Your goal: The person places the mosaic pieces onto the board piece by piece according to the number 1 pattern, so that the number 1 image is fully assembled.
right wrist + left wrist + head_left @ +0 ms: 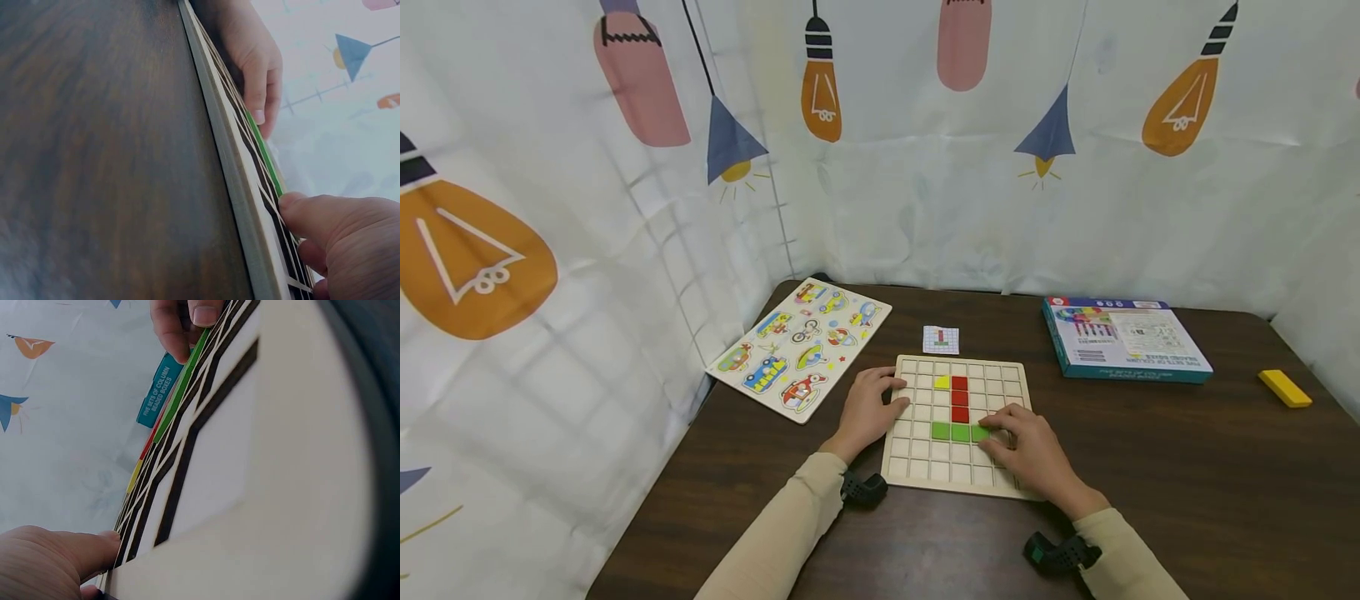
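Observation:
On the table lies a wooden grid board (pixel 919 471). Its left edge is under my left hand (pixel 865 410), whose thumb and fingertips rest on the rim. My right hand (pixel 1033 450) pinches the rightmost green tile (pixel 977 433) between thumb and forefinger, level with two more green tiles (pixel 950 432) in one row. Above the middle one, three red tiles (pixel 959 399) run in a column. A yellow tile (pixel 942 382) with a slanted side sits left of the top red one. In the right wrist view, the thumb (pixel 312 215) meets the end of the green row.
Just behind the board is a small printed pattern card (pixel 941 340). A vehicle picture board (pixel 805 348) lies at the back left. At the back right are a flat teal-sided box (pixel 1123 340) and a yellow block (pixel 1285 388). A printed curtain (pixel 910 208) hangs behind the table.

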`<state>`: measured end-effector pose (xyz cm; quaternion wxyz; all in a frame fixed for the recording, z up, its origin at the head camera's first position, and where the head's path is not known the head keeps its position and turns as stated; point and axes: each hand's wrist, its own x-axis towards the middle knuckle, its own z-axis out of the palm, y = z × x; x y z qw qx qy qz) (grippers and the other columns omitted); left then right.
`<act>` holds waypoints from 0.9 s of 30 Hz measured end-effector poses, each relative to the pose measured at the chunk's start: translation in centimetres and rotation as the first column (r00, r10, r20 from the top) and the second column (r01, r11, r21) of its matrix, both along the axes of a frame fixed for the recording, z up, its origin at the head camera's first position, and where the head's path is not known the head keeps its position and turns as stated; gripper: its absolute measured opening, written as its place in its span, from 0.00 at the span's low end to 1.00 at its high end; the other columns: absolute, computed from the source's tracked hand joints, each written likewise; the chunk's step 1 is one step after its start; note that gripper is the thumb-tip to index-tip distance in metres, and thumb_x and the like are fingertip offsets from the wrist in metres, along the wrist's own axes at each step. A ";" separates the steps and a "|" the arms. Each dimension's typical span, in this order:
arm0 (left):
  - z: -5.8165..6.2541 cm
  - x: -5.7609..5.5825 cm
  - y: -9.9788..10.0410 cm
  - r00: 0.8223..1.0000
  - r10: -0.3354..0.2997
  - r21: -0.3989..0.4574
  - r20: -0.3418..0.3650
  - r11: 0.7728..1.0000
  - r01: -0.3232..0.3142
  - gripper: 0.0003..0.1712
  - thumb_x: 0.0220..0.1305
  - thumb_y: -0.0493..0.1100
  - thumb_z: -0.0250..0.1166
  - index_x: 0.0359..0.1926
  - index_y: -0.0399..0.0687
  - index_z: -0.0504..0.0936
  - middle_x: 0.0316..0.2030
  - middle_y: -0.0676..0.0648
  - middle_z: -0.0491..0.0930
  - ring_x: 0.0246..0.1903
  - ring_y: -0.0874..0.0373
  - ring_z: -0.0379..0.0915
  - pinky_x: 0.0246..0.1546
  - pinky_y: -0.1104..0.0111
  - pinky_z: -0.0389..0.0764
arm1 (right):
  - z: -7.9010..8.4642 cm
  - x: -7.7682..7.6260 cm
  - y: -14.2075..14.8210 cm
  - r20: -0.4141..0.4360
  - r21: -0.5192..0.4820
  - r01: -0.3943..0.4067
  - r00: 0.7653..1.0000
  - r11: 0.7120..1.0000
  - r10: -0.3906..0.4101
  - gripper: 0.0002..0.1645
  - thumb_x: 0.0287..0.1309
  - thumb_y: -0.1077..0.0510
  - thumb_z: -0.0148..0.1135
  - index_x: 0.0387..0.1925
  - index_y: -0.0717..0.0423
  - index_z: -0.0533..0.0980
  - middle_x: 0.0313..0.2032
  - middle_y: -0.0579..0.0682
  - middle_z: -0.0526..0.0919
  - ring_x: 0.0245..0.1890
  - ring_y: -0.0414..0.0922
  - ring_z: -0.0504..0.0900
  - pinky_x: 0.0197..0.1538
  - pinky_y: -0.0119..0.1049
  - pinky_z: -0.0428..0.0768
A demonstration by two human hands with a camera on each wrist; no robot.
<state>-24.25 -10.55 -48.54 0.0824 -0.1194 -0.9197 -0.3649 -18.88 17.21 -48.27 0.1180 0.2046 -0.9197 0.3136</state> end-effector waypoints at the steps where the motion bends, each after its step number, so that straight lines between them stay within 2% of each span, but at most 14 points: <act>1: 0.0 0.0 0.0 1.000 -0.001 0.001 0.001 1.000 0.001 0.16 0.63 0.48 0.68 0.50 0.49 0.85 0.63 0.47 0.73 0.67 0.47 0.59 0.63 0.47 0.67 | 0.0 0.0 0.0 -0.002 -0.003 0.000 1.000 1.000 0.000 0.16 0.50 0.53 0.76 0.43 0.46 0.85 0.38 0.37 0.79 0.33 0.37 0.69 0.35 0.33 0.66; 9: -0.2 0.1 0.0 1.000 0.009 0.002 0.014 1.000 -0.009 0.15 0.63 0.47 0.68 0.50 0.49 0.85 0.63 0.47 0.73 0.67 0.47 0.59 0.63 0.47 0.66 | -0.5 0.0 0.1 -0.008 -0.057 0.008 1.000 0.998 -0.008 0.12 0.54 0.53 0.73 0.42 0.46 0.85 0.38 0.35 0.80 0.36 0.36 0.74 0.39 0.36 0.74; 14: -0.2 0.3 -0.1 1.000 0.015 0.005 0.013 1.000 -0.015 0.16 0.63 0.47 0.68 0.50 0.49 0.85 0.63 0.46 0.73 0.67 0.47 0.59 0.63 0.47 0.65 | -0.5 0.0 0.1 0.009 -0.108 0.020 1.000 0.994 -0.019 0.09 0.58 0.55 0.70 0.41 0.47 0.85 0.37 0.34 0.79 0.34 0.36 0.74 0.38 0.33 0.76; 20: -0.4 0.3 -0.2 1.000 0.018 0.011 0.011 1.000 -0.018 0.16 0.63 0.47 0.68 0.50 0.48 0.85 0.63 0.46 0.73 0.67 0.47 0.59 0.63 0.46 0.65 | -0.5 -0.3 0.4 -0.051 -0.152 0.032 0.998 0.988 -0.041 0.07 0.59 0.57 0.68 0.40 0.50 0.85 0.37 0.37 0.81 0.34 0.34 0.76 0.36 0.31 0.80; 27: -0.6 0.1 -0.4 0.999 0.006 0.015 0.033 1.000 -0.006 0.16 0.63 0.47 0.68 0.50 0.48 0.85 0.63 0.46 0.73 0.67 0.47 0.59 0.63 0.48 0.66 | -0.5 -0.8 1.9 -0.107 -0.217 0.044 0.992 0.975 -0.069 0.06 0.61 0.61 0.66 0.40 0.54 0.84 0.34 0.41 0.79 0.24 0.37 0.68 0.25 0.28 0.68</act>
